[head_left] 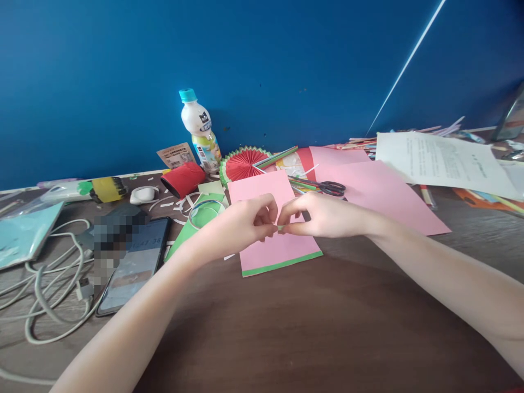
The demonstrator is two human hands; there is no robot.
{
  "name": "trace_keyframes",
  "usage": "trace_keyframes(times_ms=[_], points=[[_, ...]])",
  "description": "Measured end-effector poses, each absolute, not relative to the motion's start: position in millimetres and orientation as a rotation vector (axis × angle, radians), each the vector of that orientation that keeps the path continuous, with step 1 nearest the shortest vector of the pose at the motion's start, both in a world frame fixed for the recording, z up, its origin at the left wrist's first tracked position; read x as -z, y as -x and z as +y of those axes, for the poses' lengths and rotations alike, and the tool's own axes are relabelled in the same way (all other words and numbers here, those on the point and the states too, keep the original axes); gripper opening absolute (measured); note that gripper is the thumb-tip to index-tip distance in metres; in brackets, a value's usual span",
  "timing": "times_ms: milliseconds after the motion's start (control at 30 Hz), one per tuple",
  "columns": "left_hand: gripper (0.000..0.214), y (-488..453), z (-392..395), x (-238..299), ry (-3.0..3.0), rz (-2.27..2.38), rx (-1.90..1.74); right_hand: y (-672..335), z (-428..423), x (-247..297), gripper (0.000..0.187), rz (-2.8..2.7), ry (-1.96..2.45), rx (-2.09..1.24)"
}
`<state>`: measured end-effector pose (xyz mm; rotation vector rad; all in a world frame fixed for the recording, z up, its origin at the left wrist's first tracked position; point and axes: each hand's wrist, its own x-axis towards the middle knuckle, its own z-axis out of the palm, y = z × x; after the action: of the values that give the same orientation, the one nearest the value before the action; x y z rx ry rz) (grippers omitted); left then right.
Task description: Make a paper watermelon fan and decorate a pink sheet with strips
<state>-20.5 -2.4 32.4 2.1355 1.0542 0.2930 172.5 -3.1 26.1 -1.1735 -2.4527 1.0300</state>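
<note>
My left hand and my right hand meet over a pink sheet of paper, fingertips almost touching. Both pinch a small green strip, mostly hidden by the fingers; whether it is paper or tape I cannot tell. A green band runs along the near edge of the pink sheet. Just beyond the sheet lie black-handled scissors and a red pleated paper fan with a green and white rim.
On the left are a phone, a tangled white cable, a red roll and a clear tape roll on green paper. A bottle stands by the blue wall. More pink paper and a printed sheet lie right.
</note>
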Motion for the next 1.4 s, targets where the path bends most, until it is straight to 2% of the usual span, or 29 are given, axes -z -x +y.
trace_keyframes(times_ms=[233, 567, 1400], points=[[0.010, 21.8, -0.3, -33.4, -2.234, 1.083, -0.274, -174.8, -1.7, -28.4, 0.018, -2.346, 1.086, -1.241], [0.019, 18.2, -2.0, -35.4, -2.202, 1.141, -0.301, -175.0, -2.6, -29.0, 0.017, -2.328, 1.141, -1.232], [0.020, 27.4, 9.2, -32.9, -2.238, 1.196, -0.230, -180.7, 2.8, -31.5, 0.020, -2.399, 1.162, -1.192]])
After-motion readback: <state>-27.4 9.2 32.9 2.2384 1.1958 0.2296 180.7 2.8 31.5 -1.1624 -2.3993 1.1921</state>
